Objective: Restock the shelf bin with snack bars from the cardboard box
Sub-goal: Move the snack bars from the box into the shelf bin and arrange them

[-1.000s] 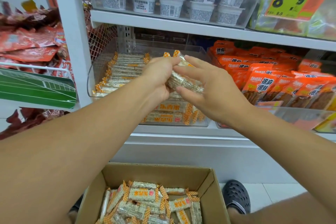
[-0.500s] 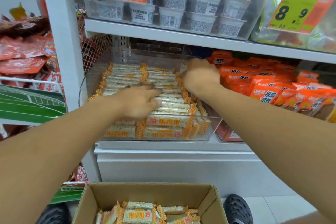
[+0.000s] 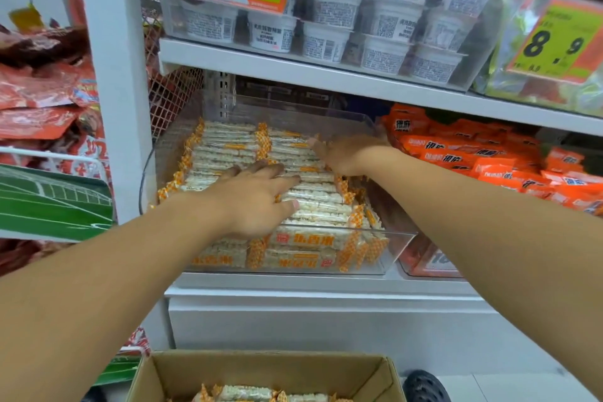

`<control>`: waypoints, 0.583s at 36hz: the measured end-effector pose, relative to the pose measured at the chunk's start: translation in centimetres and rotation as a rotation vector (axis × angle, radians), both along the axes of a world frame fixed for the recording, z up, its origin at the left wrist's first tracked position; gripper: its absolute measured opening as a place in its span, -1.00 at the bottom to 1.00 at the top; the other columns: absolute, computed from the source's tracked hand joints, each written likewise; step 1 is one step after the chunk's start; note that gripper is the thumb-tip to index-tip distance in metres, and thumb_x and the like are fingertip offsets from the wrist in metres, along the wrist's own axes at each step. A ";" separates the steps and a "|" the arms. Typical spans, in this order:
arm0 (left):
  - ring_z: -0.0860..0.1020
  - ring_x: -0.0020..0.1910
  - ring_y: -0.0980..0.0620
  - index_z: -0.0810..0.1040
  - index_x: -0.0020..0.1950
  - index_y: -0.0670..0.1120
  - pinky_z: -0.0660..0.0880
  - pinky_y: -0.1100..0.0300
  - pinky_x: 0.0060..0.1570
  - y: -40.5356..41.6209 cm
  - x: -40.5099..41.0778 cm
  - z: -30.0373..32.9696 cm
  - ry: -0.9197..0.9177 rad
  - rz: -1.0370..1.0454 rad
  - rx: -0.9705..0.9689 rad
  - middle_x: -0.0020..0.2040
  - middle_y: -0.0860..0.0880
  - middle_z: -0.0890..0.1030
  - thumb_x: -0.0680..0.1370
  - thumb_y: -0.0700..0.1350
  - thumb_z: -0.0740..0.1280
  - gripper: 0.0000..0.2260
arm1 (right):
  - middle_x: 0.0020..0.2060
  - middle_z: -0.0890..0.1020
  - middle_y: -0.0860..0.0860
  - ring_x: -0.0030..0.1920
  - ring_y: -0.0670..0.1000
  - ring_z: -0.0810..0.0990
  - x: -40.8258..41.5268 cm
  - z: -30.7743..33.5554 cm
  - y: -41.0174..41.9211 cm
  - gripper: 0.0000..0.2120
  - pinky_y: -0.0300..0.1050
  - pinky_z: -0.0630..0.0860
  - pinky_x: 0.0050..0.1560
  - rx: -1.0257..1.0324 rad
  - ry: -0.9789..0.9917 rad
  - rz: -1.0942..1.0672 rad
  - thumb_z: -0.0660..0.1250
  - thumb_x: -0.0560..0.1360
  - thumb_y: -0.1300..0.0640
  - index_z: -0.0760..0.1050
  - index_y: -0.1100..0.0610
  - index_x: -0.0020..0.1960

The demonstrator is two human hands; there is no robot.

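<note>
Hands | left hand [image 3: 254, 202] flat, fingers straight, pressing snack bars [image 3: 313, 199] in clear shelf bin [image 3: 396, 238] | right hand [image 3: 346, 153] flat on rear bars | cardboard box [image 3: 261, 372] below

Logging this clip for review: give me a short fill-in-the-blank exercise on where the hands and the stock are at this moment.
1. Both hands rest on snack bars inside the clear ____ on the shelf.
2. The left hand lies nearer the bin's ____ wall than the right hand.
3. The cardboard box on the floor still holds ____.
4. The packets right of the bin are ____ in colour.

Missing words: bin; front; snack bars; orange
</note>
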State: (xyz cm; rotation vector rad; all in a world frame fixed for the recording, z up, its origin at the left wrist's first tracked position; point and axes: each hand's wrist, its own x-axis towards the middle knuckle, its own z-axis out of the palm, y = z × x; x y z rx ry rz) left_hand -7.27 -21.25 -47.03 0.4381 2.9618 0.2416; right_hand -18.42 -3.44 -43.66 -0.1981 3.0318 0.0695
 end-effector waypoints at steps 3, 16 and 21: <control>-0.16 0.60 0.01 -0.04 0.60 0.23 -0.21 -0.11 0.51 -0.1 0.0 -0.2 0.004 -0.001 0.024 0.63 0.07 -0.10 0.65 0.25 -0.05 -0.48 | 0.57 0.23 0.06 0.53 0.13 0.24 -0.3 0.0 0.6 -0.35 -0.02 0.19 0.45 -0.071 -0.066 0.065 -0.16 0.66 -0.27 0.16 0.07 0.60; -0.19 0.59 0.04 -0.04 0.59 0.26 -0.24 -0.09 0.51 -0.1 0.0 -0.2 -0.013 0.012 0.036 0.63 0.10 -0.13 0.65 0.25 -0.05 -0.50 | 0.52 0.33 0.09 0.48 0.15 0.34 -1.8 -0.7 0.5 -0.43 0.06 0.26 0.48 -0.260 -0.134 0.063 -0.09 0.68 -0.22 0.21 0.02 0.59; -0.20 0.59 0.02 -0.06 0.59 0.25 -0.23 -0.11 0.52 0.0 0.0 -0.1 -0.014 0.011 0.014 0.63 0.09 -0.14 0.65 0.25 -0.06 -0.49 | 0.61 0.05 -0.05 0.60 0.07 0.05 -1.3 -0.2 0.3 -0.11 0.17 -0.12 0.57 -0.341 -0.213 -0.007 -0.31 0.42 -0.58 -0.04 -0.15 0.62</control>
